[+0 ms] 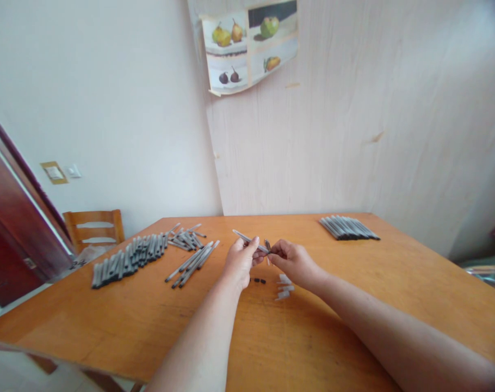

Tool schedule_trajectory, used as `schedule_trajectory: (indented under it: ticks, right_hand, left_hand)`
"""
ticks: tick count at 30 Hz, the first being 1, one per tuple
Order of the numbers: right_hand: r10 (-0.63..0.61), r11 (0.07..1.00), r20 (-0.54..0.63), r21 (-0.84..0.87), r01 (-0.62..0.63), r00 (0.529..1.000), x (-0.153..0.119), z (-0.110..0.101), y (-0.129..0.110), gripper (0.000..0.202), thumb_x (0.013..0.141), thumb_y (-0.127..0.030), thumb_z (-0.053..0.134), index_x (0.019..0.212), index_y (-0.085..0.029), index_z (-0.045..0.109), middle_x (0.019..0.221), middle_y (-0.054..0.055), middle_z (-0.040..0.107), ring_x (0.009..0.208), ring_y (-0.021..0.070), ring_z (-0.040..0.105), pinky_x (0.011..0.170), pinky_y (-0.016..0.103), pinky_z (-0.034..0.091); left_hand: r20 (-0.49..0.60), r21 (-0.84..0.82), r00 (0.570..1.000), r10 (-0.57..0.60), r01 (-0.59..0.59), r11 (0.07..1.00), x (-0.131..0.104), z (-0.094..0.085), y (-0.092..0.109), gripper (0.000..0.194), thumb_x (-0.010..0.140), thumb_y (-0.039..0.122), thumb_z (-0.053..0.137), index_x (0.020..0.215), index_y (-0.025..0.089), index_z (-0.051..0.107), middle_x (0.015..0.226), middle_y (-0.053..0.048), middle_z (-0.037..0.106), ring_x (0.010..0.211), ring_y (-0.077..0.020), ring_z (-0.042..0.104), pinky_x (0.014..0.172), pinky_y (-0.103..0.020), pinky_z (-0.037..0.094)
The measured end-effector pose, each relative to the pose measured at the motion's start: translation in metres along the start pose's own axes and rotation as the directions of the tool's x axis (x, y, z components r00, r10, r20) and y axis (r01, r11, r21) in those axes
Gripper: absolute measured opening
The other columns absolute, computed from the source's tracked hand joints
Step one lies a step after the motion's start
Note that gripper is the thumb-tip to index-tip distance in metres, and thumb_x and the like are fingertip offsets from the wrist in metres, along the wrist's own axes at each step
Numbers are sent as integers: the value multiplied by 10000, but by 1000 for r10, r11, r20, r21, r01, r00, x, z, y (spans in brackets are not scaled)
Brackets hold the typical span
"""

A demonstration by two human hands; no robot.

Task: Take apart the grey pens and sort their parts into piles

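"What do we hold?"

"Our left hand (240, 260) grips a pen (244, 237); our right hand (292, 261) is pinched narrow at its lower end, on what we cannot tell."

"And beyond?"

"Nearer us, black pieces (263, 281) and clear pieces (286, 287) on the surface (313, 348); leftward, loose pens (195, 264)."

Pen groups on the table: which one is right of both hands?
The tidy row of pens near the back right of the table; the long row, jumbled pile and loose fan all lie left of the left hand.
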State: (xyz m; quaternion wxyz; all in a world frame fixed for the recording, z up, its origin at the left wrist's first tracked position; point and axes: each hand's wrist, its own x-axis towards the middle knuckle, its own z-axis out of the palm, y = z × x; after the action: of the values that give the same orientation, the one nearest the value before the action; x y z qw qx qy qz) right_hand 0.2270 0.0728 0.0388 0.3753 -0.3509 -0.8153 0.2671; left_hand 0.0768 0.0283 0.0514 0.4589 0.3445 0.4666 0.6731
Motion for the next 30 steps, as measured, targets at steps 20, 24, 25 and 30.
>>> schedule_trajectory:
  ticks: [20, 24, 25, 30]
  right_hand:
    - [15, 1000, 6, 0, -15, 1000, 1, -3, 0, 138, 791, -308, 577, 779, -173, 607, 593, -36, 529, 542, 98, 451, 508, 217, 310]
    - [12, 1000, 15, 13, -12, 1000, 0, -5, 0, 151, 799, -314, 565, 788, -172, 615, 613, -30, 550, 558, 101, 466, 519, 218, 328]
    - [11, 1000, 17, 15, -11, 1000, 0, -5, 0, 156, 803, -317, 561, 788, -172, 617, 620, -27, 558, 561, 102, 471, 524, 219, 333]
    - [8, 1000, 26, 19, -8, 1000, 0, -5, 1, 175, 807, -333, 556, 798, -173, 625, 644, -17, 587, 568, 106, 485, 535, 223, 345]
  left_hand:
    - [-39, -5, 999, -8, 8, 1000, 2, -2, 0, 294, 764, 381, 709, 838, 158, 532, 737, -66, 688, 642, -149, 677, 559, -215, 486]
    - [-54, -13, 998, -18, 17, 1000, 5, -3, -1, 256, 785, 351, 692, 836, 155, 535, 723, -62, 683, 626, -144, 672, 545, -210, 483]
    - [-57, -21, 998, -23, 22, 1000, 6, -4, -1, 252, 786, 346, 692, 836, 154, 537, 716, -61, 681, 617, -143, 669, 541, -210, 483]
    - [-82, -70, 995, -51, 46, 997, 8, -6, -1, 226, 793, 318, 689, 833, 143, 552, 670, -54, 668, 569, -124, 647, 528, -202, 476]
